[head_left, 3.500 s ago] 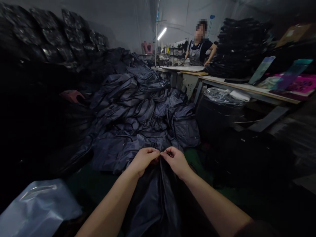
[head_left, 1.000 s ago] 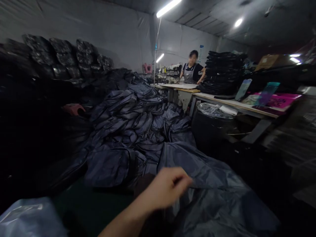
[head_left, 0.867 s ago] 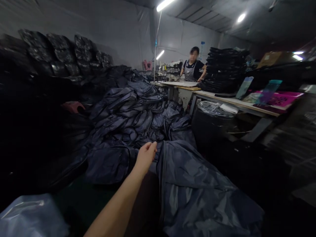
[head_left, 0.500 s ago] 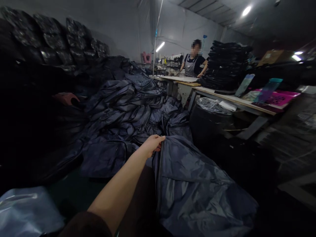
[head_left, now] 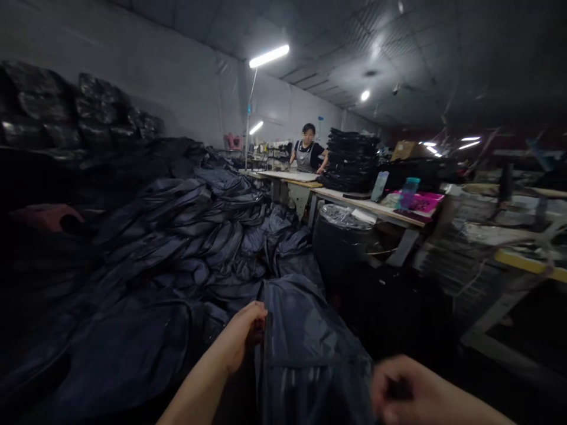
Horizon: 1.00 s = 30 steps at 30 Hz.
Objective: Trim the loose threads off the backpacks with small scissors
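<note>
A dark blue, shiny fabric bag (head_left: pixel 305 336) stretches before me, with a seam along its left edge and another across it. On that left edge, near the top, my left hand (head_left: pixel 248 330) is closed, pinching the cloth. My right hand (head_left: pixel 398 386) is at the bag's right edge, low in the view, its fingers curled but smeared by motion. Whether it grips the cloth I cannot tell. Behind the bag lies a big heap of similar dark blue bags (head_left: pixel 199 230).
A worktable (head_left: pixel 345 198) holds a dark stack (head_left: pixel 352 159), bottles and a pink basket (head_left: pixel 425 203). Behind it stands a person in an apron (head_left: pixel 305 156). Below is a dark bin with a clear liner (head_left: pixel 341 217). A pink stool (head_left: pixel 46 217) is at left, wrapped bundles (head_left: pixel 39 97) behind.
My right hand has come into view at the lower right, by the bag's edge. My left hand still pinches the bag, now lower in view. The camera view has turned up and right.
</note>
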Motion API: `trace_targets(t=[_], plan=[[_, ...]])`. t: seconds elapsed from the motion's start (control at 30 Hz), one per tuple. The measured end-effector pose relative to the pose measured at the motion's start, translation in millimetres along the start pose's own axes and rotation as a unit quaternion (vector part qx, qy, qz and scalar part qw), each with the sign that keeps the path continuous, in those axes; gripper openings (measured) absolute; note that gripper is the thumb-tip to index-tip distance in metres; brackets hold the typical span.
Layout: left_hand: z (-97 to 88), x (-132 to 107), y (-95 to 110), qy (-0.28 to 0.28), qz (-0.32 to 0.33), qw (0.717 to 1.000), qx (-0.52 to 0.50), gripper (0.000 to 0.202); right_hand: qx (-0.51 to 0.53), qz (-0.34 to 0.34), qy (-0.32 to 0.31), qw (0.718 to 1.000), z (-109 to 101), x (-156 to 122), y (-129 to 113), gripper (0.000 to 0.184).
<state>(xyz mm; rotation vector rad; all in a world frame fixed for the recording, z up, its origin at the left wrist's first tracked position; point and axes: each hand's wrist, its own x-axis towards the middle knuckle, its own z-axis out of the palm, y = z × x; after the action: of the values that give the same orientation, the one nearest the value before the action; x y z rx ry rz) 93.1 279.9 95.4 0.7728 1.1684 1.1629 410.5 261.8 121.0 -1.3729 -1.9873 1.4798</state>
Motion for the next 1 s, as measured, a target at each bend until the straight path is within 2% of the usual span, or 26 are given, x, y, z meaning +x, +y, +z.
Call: trace_targets(t=[0.03, 0.13, 0.2, 0.3, 0.43, 0.57, 0.63, 0.7, 0.77, 0.83, 0.87, 0.93, 1.0], plan=[[1.7, -3.2, -1.6, 0.0, -0.002, 1.0, -0.006, 0.019, 0.0, -0.063, -0.018, 0.998, 7.7, 20.0, -13.8, 0.022], [1.9, -12.3, -8.3, -0.002, 0.008, 1.0, -0.027, 0.018, -0.017, -0.247, 0.061, 0.967, 42.9, 85.6, -49.6, 0.031], [-1.3, -16.9, -13.6, -0.004, 0.024, 0.998, -0.054, 0.016, -0.064, -0.292, 0.085, 0.95, 68.1, 120.3, -61.3, 0.045], [-6.9, -20.4, -19.6, 0.032, 0.024, 0.994, -0.098, 0.015, -0.081, -0.291, 0.08, 0.95, 95.2, 146.0, -61.4, 0.054], [-9.1, -20.2, -21.8, 0.08, 0.002, 0.988, -0.13, 0.022, -0.04, -0.275, 0.085, 0.957, 109.6, 149.7, -52.7, 0.043], [-7.4, -15.7, -27.0, 0.061, 0.005, 0.986, -0.155, 0.023, -0.019, -0.263, 0.123, 0.957, 114.2, 149.7, -53.0, 0.021], [-8.1, -12.2, -32.7, 0.044, 0.01, 0.985, -0.165, 0.025, -0.025, -0.266, 0.151, 0.952, 115.4, 149.8, -56.2, 0.015], [-10.4, -8.8, -38.4, 0.05, 0.016, 0.987, -0.153, 0.032, -0.043, -0.269, 0.17, 0.947, 115.5, 149.6, -59.8, 0.011], [-13.8, -6.4, -41.3, 0.083, 0.046, 0.99, -0.103, 0.044, -0.068, -0.274, 0.177, 0.943, 114.3, 149.5, -62.6, 0.007], [-17.2, -5.8, -40.1, 0.127, 0.116, 0.985, -0.003, 0.051, -0.098, -0.287, 0.174, 0.937, 112.8, 150.1, -63.5, 0.004], [-18.5, -6.3, -38.0, 0.145, 0.164, 0.974, 0.063, 0.048, -0.112, -0.295, 0.171, 0.933, 112.3, 150.8, -63.0, 0.004], [-20.4, -8.5, -32.5, 0.167, 0.252, 0.933, 0.196, 0.036, -0.132, -0.31, 0.165, 0.927, 112.3, 152.5, -60.7, 0.005], [-21.9, -11.6, -27.3, 0.162, 0.303, 0.892, 0.292, 0.028, -0.139, -0.319, 0.164, 0.923, 113.6, 154.5, -57.6, 0.007]])
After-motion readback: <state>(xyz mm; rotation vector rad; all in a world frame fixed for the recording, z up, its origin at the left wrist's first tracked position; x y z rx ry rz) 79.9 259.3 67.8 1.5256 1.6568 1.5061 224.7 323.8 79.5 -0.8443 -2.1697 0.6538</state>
